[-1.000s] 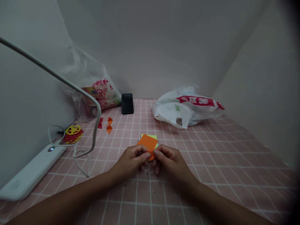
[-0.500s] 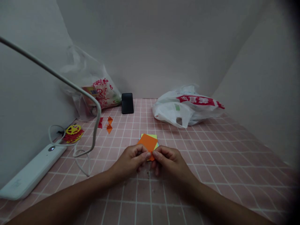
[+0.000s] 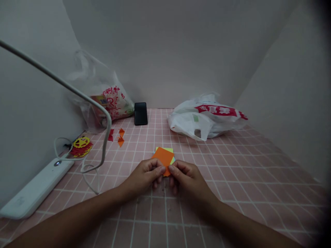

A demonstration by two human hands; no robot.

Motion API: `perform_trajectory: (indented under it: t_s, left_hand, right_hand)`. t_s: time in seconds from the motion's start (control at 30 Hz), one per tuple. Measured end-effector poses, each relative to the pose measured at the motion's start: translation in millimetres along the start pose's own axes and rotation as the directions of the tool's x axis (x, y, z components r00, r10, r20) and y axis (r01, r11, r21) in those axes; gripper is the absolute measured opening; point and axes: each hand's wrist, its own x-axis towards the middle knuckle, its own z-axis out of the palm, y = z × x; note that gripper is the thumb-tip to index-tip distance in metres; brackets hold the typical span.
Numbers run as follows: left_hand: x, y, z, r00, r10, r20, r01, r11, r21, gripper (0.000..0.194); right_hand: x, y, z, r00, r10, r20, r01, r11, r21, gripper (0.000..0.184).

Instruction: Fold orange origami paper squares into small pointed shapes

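An orange square of paper lies turned at an angle over a stack of coloured paper, whose yellow-green sheet shows at the back edge. My left hand pinches the near left edge of the orange paper between thumb and fingers. Close beside it, my right hand pinches the near right edge in the same way. The two thumbs point at each other with a small gap between them. Fingertips under the paper are partly hidden.
Two folded orange paper pieces and a red one lie back left. Further left are red and yellow cut-outs, a white power strip and a cable. A phone and plastic bags stand behind.
The thumbs have moved slightly apart along the near edge of the orange paper. Everything else looks the same.
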Motion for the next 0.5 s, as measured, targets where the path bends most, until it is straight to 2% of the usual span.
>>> perform_trajectory:
  t_s: [0.2,0.33,0.5]
  left_hand:
    - [1.5,3.6,-3.1,1.0,-0.01,-0.02,0.011,1.0,0.016,0.038]
    - [2.7,2.0,-5.4,0.997,0.061,-0.056,-0.062,0.998,-0.008,0.038]
    - [3.2,1.9,-4.0,0.974,0.182,-0.136,-0.19,0.981,-0.043,0.028]
  right_hand:
    - [2.9,0.2,-2.3,0.999,0.016,-0.035,-0.015,0.999,0.042,0.035]
    - [5.1,-0.8,-4.9,0.996,-0.024,-0.087,0.025,1.0,0.013,0.038]
    - [6.1,-2.2,-6.0,0.988,-0.058,-0.143,0.058,0.998,-0.001,0.037]
